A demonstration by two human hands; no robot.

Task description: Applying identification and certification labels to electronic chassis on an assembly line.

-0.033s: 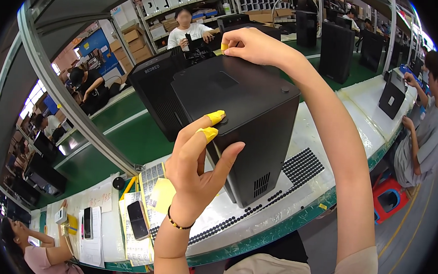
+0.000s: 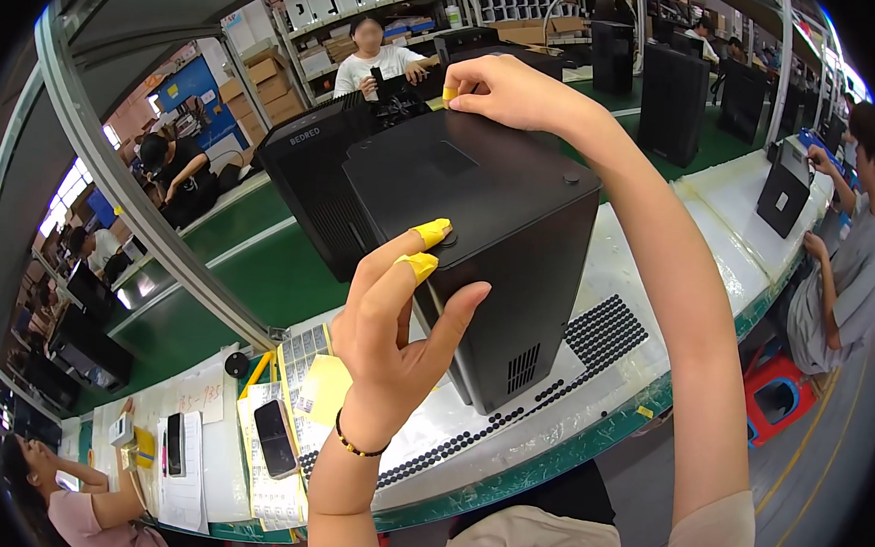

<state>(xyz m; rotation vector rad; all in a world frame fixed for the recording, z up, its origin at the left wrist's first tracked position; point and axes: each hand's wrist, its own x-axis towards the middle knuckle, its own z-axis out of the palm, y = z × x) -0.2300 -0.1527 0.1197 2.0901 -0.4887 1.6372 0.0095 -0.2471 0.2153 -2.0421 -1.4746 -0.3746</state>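
Factory lines fill the background, with green conveyor lanes, shelving stacked with boxes, and other people seated at their own stations. On the white desk (image 2: 647, 286) in front of the person stands a black case (image 2: 480, 236), upright on end so its flat panel faces up.

Judging by the hands, the work is the fitting of small round feet onto that upper panel. One foot (image 2: 569, 179) already sits near the right corner. The left hand (image 2: 395, 316) is open and spread, its two yellow-capped fingertips (image 2: 430, 235) pressing on another small round foot at the near corner while the thumb braces against the case's side. The right hand (image 2: 504, 92) reaches over to the far corner, fingers curled loosely, one capped fingertip touching the panel edge; whether it pinches a foot there I cannot tell, since the fingers hide the spot. So it seems about halfway done, with the far corner or corners left.

A sheet of black rubber feet (image 2: 604, 334) lies on the desk just right of the case, with a strip of them running along the near edge. To the left lie a phone (image 2: 274, 436), yellow notes (image 2: 325, 387) and label sheets (image 2: 303, 351). A second black case (image 2: 312, 196) stands touching or just behind the first, crowding the far side.
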